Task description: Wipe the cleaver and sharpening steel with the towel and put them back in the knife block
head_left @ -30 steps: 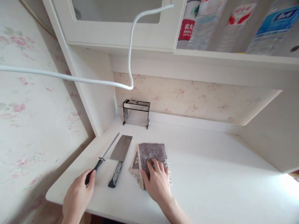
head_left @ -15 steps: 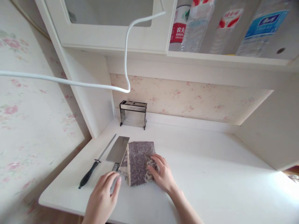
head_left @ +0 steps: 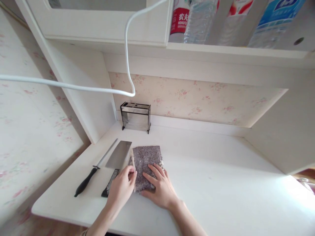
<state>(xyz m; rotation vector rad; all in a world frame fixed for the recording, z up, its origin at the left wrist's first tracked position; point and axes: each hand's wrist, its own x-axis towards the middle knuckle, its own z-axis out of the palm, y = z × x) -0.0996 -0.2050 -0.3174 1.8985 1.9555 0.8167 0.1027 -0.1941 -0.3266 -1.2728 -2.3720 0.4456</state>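
Observation:
A folded, fuzzy grey-brown cloth (head_left: 145, 155) lies on the white desk. Spread flat over its lower right part, my right hand (head_left: 158, 186) presses on it with fingers apart. My left hand (head_left: 124, 185) pinches the cloth's left edge between thumb and fingers. Left of the cloth lies a cleaver (head_left: 119, 154) with a wide steel blade and a black handle, whose lower end shows beside my left hand. Farther left, a sharpening steel (head_left: 88, 178) with a black handle rests at a slant.
A clear-sided knife block (head_left: 136, 117) with a black frame stands at the back of the desk (head_left: 209, 183). A white cable (head_left: 73, 87) hangs across the view. Several plastic bottles (head_left: 199, 23) stand on the shelf above. Side panels bound the desk left and right.
My left hand has moved right onto the cloth's left edge and closed there. My right hand has flattened over the cloth; its patterned corner is now mostly covered. More of the cleaver's handle shows.

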